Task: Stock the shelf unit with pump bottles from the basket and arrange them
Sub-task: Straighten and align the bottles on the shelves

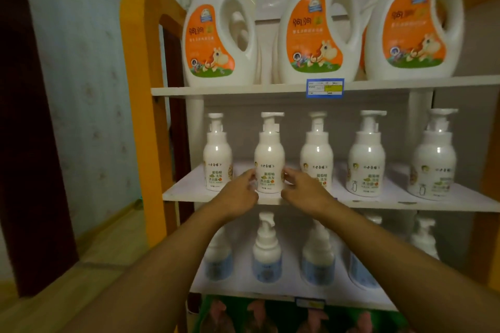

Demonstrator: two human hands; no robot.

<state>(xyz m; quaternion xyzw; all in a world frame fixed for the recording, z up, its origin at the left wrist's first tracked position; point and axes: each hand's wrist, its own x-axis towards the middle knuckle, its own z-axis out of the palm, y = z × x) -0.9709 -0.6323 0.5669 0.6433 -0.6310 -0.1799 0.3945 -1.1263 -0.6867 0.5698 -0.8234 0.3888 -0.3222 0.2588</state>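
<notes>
The stocking looks well advanced. The middle shelf (405, 201) of the shelf unit carries a front row of five white pump bottles with orange-and-green labels, standing upright and spaced roughly evenly, all labels facing forward. The lower shelf (270, 290) holds at least four blue-labelled pump bottles (266, 257), upright too, though blurred and partly hidden by the forearms. The top shelf (243, 89) bears large white detergent jugs (219, 32) with orange caps, which are not part of this job. The basket is not in view, so I cannot tell whether any bottles remain to be brought over; judging from the filled rows, what is left seems mostly tidying. Both hands are at the second pump bottle from the left (269, 159), which stands near the front edge of the middle shelf, just beside its neighbour, the leftmost pump bottle (217, 159). The left hand (239, 192) reaches its fingertips to the bottle's lower left side, and the right hand (303, 189) does the same on the lower right. The fingers of both are loosely curled and spread, flanking the base and touching or very nearly touching it, not wrapped round it. Neither hand holds anything else. This reads as a light two-sided nudge to square or turn the bottle, not a lift.
</notes>
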